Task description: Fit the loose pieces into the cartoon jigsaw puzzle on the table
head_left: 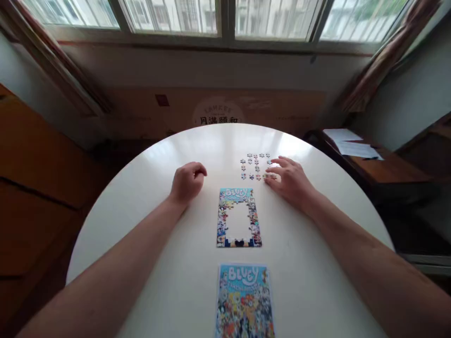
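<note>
The right hand (291,177) has its fingers spread apart, reaching over the right side of a group of loose puzzle pieces (256,162); whether it grips one cannot be told. The left hand (188,182) rests to their left, its fingers curled in together, its inside hidden. The pieces lie in rough rows towards the far edge of the round white table (176,281). Nearer, between the forearms, sits a partly assembled puzzle (221,226), lettered "BLUEY" along its top, with a smaller line too blurred to read; its joined border surrounds bare tabletop. At the table's near edge lies a reference picture (245,305), also headed "BLUEY", the second line unclear. Beyond the far edge, a tan panel (218,108) reads "月满颐和". Past the table's right edge, a brown desk (391,170) carries white papers (359,150).
</note>
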Demonstrator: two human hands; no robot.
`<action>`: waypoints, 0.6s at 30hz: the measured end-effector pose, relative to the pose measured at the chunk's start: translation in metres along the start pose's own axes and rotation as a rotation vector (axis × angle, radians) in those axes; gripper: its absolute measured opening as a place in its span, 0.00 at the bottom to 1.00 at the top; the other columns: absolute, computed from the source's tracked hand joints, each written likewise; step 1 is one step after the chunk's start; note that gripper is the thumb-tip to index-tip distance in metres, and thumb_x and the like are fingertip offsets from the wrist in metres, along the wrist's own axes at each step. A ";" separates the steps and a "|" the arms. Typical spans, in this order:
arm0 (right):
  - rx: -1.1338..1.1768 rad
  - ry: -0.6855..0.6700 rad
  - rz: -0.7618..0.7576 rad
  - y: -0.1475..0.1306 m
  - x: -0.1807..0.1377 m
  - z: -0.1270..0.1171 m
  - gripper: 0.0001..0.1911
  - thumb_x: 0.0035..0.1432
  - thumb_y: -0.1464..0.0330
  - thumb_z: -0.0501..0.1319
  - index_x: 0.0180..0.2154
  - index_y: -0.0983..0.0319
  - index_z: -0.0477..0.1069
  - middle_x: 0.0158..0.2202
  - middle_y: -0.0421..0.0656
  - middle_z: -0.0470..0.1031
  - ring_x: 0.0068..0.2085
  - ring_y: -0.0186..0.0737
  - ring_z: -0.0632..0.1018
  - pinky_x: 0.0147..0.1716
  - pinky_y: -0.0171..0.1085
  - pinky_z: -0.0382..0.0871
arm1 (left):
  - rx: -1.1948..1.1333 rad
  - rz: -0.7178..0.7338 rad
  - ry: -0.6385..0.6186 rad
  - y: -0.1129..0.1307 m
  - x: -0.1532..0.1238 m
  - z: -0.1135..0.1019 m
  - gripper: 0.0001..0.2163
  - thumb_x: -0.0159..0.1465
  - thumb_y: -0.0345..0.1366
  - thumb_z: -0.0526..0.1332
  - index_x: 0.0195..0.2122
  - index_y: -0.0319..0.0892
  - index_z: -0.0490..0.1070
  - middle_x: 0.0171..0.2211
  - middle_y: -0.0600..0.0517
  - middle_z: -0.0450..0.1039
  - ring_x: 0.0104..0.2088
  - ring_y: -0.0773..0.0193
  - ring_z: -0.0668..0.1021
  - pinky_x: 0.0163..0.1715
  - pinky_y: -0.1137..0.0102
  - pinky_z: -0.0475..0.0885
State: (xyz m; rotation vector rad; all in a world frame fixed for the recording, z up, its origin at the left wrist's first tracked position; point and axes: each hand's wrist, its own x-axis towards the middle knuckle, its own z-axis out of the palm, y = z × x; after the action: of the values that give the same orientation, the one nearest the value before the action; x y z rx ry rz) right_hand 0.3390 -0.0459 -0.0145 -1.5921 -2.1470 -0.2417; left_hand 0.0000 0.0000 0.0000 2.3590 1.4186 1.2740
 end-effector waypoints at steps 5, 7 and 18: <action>-0.019 -0.013 0.020 -0.002 0.000 -0.001 0.12 0.63 0.61 0.64 0.43 0.58 0.83 0.58 0.48 0.74 0.64 0.60 0.68 0.62 0.58 0.62 | 0.023 -0.010 -0.010 0.004 0.001 0.002 0.11 0.53 0.24 0.53 0.24 0.43 0.74 0.27 0.52 0.76 0.30 0.61 0.76 0.34 0.67 0.70; -0.011 -0.016 0.030 -0.003 0.000 -0.001 0.11 0.62 0.62 0.64 0.41 0.57 0.83 0.58 0.47 0.75 0.65 0.59 0.68 0.63 0.57 0.62 | 0.034 0.006 -0.006 0.004 0.000 0.002 0.11 0.53 0.24 0.53 0.24 0.43 0.74 0.26 0.52 0.76 0.30 0.61 0.76 0.34 0.67 0.70; 0.041 -0.102 0.206 -0.015 0.005 -0.007 0.07 0.62 0.64 0.65 0.38 0.57 0.82 0.64 0.47 0.68 0.71 0.65 0.56 0.66 0.71 0.45 | 0.027 0.059 0.019 0.004 0.001 0.005 0.12 0.53 0.23 0.53 0.23 0.42 0.74 0.26 0.51 0.75 0.29 0.62 0.75 0.33 0.67 0.69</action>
State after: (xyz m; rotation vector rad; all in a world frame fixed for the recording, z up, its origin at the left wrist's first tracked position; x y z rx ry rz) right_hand 0.3259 -0.0493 -0.0040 -1.8211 -2.0274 -0.0515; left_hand 0.0065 -0.0005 -0.0005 2.4304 1.3900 1.3030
